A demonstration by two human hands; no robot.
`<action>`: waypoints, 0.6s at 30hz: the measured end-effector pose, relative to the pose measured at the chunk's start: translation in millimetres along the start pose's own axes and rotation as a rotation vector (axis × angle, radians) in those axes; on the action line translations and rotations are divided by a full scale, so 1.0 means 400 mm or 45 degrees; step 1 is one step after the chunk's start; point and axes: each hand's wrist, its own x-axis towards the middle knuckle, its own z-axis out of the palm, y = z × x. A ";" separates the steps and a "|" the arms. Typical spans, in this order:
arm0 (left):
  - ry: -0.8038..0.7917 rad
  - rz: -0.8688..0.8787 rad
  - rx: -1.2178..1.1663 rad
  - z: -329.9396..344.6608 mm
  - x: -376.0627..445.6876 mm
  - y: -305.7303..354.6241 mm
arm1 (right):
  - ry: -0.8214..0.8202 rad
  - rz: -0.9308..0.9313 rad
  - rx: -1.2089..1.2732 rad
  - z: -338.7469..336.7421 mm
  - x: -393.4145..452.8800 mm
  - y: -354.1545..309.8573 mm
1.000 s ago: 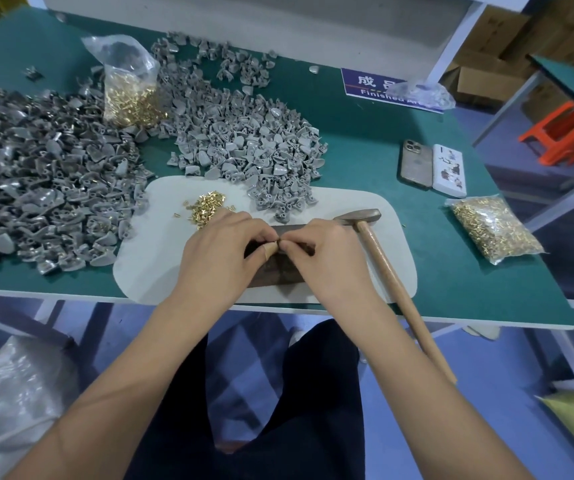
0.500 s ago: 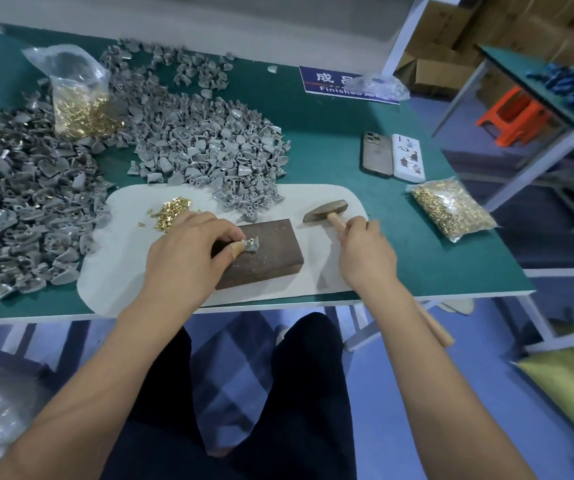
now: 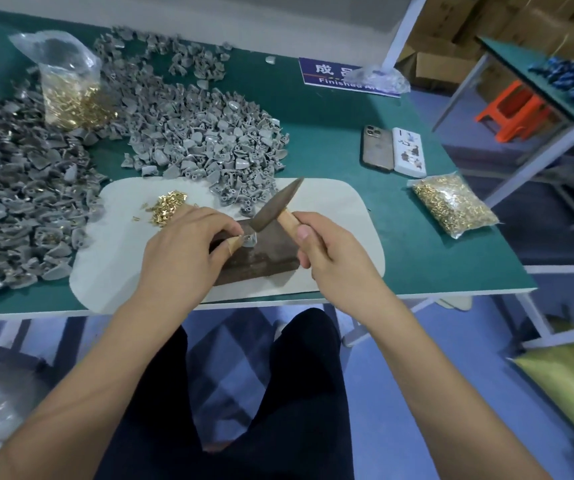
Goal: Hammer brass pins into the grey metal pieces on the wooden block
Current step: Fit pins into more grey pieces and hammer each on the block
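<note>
A dark wooden block (image 3: 261,259) lies on a white mat (image 3: 344,220) at the table's near edge. My left hand (image 3: 188,247) pinches a small grey metal piece (image 3: 249,240) on top of the block, with a taped thumb beside it. My right hand (image 3: 330,258) grips the wooden handle of a hammer (image 3: 276,206) close to the head. The hammer's head slants over the block, its lower end just above the grey piece. A small heap of loose brass pins (image 3: 166,209) sits on the mat behind my left hand.
Large heaps of grey metal pieces (image 3: 205,140) cover the left and middle of the green table (image 3: 341,140). A bag of brass pins (image 3: 70,88) stands at the back left, another bag (image 3: 453,206) lies at the right. Two phones (image 3: 394,152) lie behind it.
My right hand took the hammer off the mat and swung its head over the grey piece. My left hand stays on the block, holding the piece.
</note>
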 end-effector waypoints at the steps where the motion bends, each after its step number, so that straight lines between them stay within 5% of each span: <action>1: 0.000 -0.004 -0.003 0.001 0.000 -0.001 | 0.015 0.000 -0.060 0.000 -0.002 -0.005; 5: -0.006 -0.027 -0.036 0.003 0.001 -0.008 | 0.046 -0.032 -0.312 -0.012 -0.015 -0.028; 9: -0.022 -0.036 -0.069 0.000 0.004 -0.012 | 0.332 -0.116 -0.265 -0.027 -0.020 -0.057; 15: -0.094 -0.053 -0.076 -0.011 0.017 -0.019 | 0.029 -0.040 -0.583 0.013 -0.023 -0.075; 18: -0.078 -0.058 -0.086 -0.013 0.018 -0.015 | 0.208 -0.066 -0.576 -0.027 -0.010 -0.077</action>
